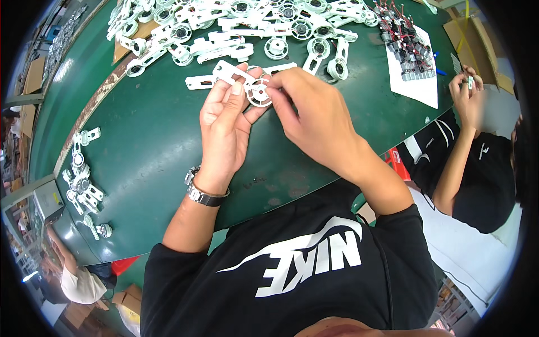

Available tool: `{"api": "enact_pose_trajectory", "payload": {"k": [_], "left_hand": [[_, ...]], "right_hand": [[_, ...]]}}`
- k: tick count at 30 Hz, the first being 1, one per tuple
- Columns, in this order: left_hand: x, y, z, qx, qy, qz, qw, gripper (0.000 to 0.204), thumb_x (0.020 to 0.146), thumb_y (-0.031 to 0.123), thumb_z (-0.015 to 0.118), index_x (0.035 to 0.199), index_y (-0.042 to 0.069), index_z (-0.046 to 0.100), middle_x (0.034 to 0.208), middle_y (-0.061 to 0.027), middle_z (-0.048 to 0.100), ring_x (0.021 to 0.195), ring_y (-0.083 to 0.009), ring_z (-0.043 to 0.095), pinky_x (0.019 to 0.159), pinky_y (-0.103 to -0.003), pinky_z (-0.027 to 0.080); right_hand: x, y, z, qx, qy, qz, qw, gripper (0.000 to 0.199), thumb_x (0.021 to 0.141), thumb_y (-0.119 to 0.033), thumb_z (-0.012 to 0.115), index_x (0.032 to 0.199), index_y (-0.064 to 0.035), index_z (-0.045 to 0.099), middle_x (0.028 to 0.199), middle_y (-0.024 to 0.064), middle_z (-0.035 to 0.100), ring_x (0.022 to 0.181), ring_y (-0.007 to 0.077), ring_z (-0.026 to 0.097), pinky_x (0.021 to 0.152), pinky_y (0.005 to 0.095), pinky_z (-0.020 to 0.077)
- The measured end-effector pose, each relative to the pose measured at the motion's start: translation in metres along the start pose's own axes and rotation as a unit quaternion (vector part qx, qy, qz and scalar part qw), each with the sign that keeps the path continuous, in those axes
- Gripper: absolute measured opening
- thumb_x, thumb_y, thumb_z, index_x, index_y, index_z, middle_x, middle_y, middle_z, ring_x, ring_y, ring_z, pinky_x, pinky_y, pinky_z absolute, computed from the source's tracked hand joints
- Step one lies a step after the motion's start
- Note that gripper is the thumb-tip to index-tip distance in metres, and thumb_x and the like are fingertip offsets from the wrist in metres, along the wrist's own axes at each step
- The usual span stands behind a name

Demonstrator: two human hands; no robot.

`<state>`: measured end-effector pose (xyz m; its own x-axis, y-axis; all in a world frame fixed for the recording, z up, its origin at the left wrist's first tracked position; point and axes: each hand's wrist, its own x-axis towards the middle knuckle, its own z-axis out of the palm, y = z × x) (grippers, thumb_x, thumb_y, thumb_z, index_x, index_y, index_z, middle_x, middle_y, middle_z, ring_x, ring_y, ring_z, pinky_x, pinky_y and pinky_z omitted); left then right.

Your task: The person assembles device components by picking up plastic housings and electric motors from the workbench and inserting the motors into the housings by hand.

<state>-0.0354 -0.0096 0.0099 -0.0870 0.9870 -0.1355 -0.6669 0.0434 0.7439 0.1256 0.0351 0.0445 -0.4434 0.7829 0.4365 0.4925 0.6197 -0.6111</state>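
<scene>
Head view: both hands meet over the green table point(151, 140) w/ one white plastic part point(247, 81) between them — a flat bracket arm ending in a spoked round wheel. Left hand point(224, 121) is palm-up, fingers curled closed around the bracket end; its thumb lies across the arm just left of the wheel, index finger behind it. Right hand point(314, 115) comes in from the right, thumb & fingertips pinched shut on the wheel's right rim, so the part is gripped from both sides and held clear of the table. A metal wristwatch point(203, 191) sits on the left wrist, below the grip. Just past the grip, toward the far edge, lies a big heap of white parts point(241, 28) of the same kind — brackets w/ round wheels, loosely scattered, some touching one another. Far right of the grip, a white sheet point(418, 78) carries a cluster of small motors point(407, 45) w/ red wires. Well left of the grip, near the table's edge, a smaller group of finished white pieces point(84, 185). At right, another person's hands point(466, 92) hold a small item; can't tell what it is.
</scene>
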Motion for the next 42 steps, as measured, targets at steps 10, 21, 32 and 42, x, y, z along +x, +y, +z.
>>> {"api": "enact_pose_trajectory", "payload": {"k": [10, 21, 32, 42], "left_hand": [[0.001, -0.001, -0.001, 0.034, 0.025, 0.008, 0.999, 0.047, 0.109, 0.019, 0.054, 0.149, -0.004, 0.043, 0.142, -0.0207, 0.06, 0.123, -0.0245, 0.064, 0.101, -0.04, 0.057], [0.001, 0.002, -0.001, 0.056, 0.027, 0.017, 0.998, 0.048, 0.109, 0.02, 0.054, 0.15, -0.002, 0.043, 0.141, -0.0195, 0.061, 0.128, -0.0264, 0.062, 0.101, -0.039, 0.056], [0.001, -0.002, -0.005, 0.038, 0.02, 0.027, 0.999, 0.049, 0.109, 0.018, 0.053, 0.151, -0.003, 0.04, 0.142, -0.0196, 0.06, 0.124, -0.0215, 0.063, 0.097, -0.036, 0.057], [0.0, 0.003, -0.003, 0.03, 0.038, 0.03, 0.998, 0.048, 0.109, 0.02, 0.054, 0.15, -0.002, 0.042, 0.144, -0.0191, 0.059, 0.124, -0.0212, 0.063, 0.095, -0.035, 0.058]], "right_hand": [[0.01, -0.005, 0.0, 0.049, -0.003, 0.082, 0.995, 0.009, 0.093, -0.006, 0.067, 0.094, -0.0018, 0.059, 0.082, 0.0134, 0.064, 0.073, 0.0349, 0.065, 0.061, 0.0448, 0.051], [0.015, -0.016, 0.0, 0.142, -0.038, 0.141, 0.979, 0.007, 0.095, -0.006, 0.066, 0.099, -0.0005, 0.062, 0.081, 0.0154, 0.066, 0.066, 0.0324, 0.065, 0.057, 0.0412, 0.0494], [0.006, -0.008, 0.015, 0.051, 0.015, 0.059, 0.997, 0.013, 0.092, -0.003, 0.068, 0.104, -0.0042, 0.064, 0.087, 0.0104, 0.066, 0.071, 0.0318, 0.067, 0.059, 0.0413, 0.0522], [0.017, 0.004, 0.005, -0.032, -0.053, -0.145, 0.988, 0.027, 0.075, 0.002, 0.069, 0.101, -0.0011, 0.061, 0.101, 0.0089, 0.056, 0.088, 0.0276, 0.062, 0.064, 0.0374, 0.0545]]}}
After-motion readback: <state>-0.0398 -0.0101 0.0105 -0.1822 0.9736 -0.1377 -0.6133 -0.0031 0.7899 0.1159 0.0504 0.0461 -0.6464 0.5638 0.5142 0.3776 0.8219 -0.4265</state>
